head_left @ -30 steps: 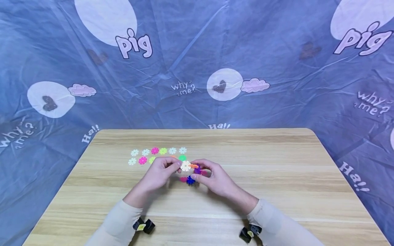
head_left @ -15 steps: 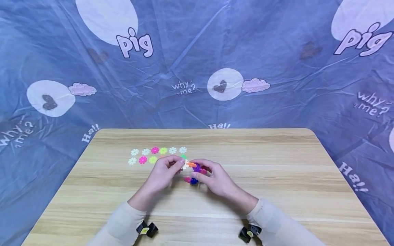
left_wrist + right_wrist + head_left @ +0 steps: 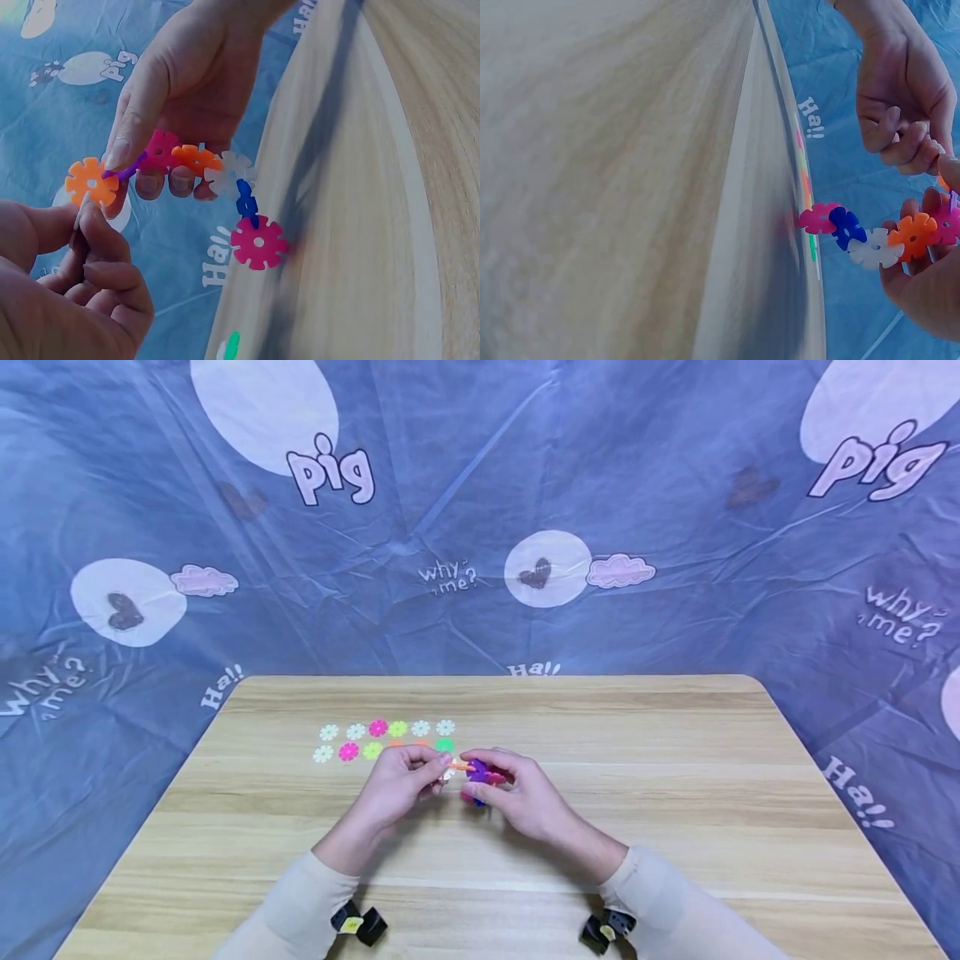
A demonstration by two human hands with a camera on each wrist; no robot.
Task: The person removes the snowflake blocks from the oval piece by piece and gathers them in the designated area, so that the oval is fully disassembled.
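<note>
A chain of notched snowflake discs hangs from my right hand (image 3: 528, 797), which pinches it near a purple disc (image 3: 477, 770). In the left wrist view the chain runs from an orange disc (image 3: 91, 183) through purple, pink (image 3: 159, 152), orange and white (image 3: 231, 173) discs to a blue one (image 3: 246, 201) and a pink end disc (image 3: 259, 243). My left hand (image 3: 399, 783) pinches a white disc (image 3: 82, 210), seen edge-on against the first orange disc's rim. Whether its notch is fully seated I cannot tell. Both hands are raised above the table.
Loose snowflake discs lie in two rows on the wooden table (image 3: 675, 793), left of centre, including a pink one (image 3: 348, 752) and a green one (image 3: 445, 745). My left hand covers part of the nearer row. A blue printed cloth (image 3: 480, 485) hangs behind the table.
My left hand has shifted slightly right, and the white disc has turned from facing the head camera to mostly hidden by the fingers. The chain's hanging end has swung right, beneath my right hand.
</note>
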